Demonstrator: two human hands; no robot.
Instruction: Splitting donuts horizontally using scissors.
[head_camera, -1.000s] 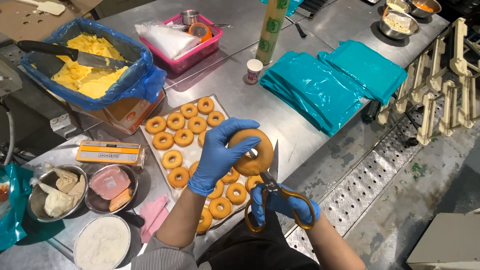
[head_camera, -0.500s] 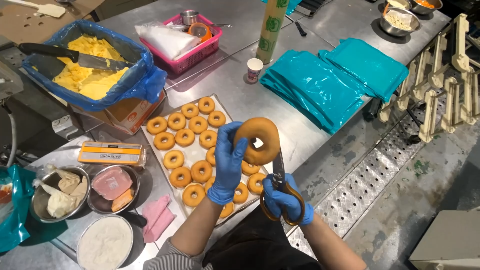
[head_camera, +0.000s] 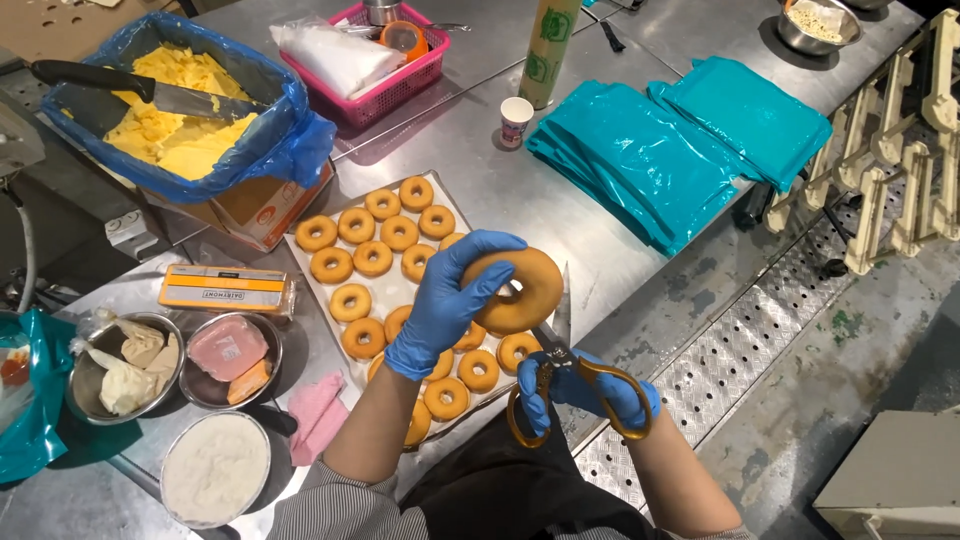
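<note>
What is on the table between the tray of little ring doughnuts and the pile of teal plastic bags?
In the head view, only bare steel table lies between the doughnut tray and the teal bags.

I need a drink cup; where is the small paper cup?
In the head view, the small paper cup stands on the steel table, between the pink basket and the teal bags.

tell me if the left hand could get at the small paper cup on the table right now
Probably not freely: the left hand is gripping a doughnut, and the paper cup stands well beyond the doughnut tray.
</note>
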